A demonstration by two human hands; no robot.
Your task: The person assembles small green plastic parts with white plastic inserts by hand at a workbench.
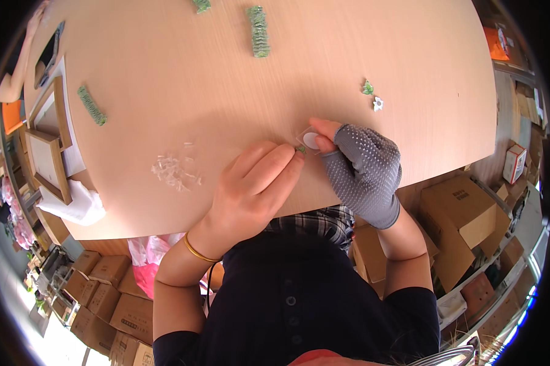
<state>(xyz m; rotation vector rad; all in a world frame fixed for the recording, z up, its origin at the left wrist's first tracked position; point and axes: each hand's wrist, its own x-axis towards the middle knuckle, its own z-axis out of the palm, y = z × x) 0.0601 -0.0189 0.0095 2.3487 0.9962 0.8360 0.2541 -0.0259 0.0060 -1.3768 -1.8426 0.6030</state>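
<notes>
Near the table's front edge, my bare left hand (253, 186) pinches a small green leaf-like piece (300, 149) between its fingertips. My right hand (365, 168), in a grey dotted glove that leaves the fingertips bare, grips a small clear piece with a white oval (310, 141) between thumb and finger. The two held pieces are close together; whether they touch I cannot tell. Left of my left hand lies a loose heap of clear plastic scraps (174, 171). Beyond my right hand lie a green leaf-shaped piece (368, 87) and a white flower-shaped piece (378, 104).
Rows of green leaf pieces lie at the far middle (258, 32) and left (92, 105) of the wooden table (214, 79). Wooden frames (46, 161) and a white cloth (73, 204) sit at its left edge. Cardboard boxes (458, 204) flank me. Another person's arm (18, 67) shows far left.
</notes>
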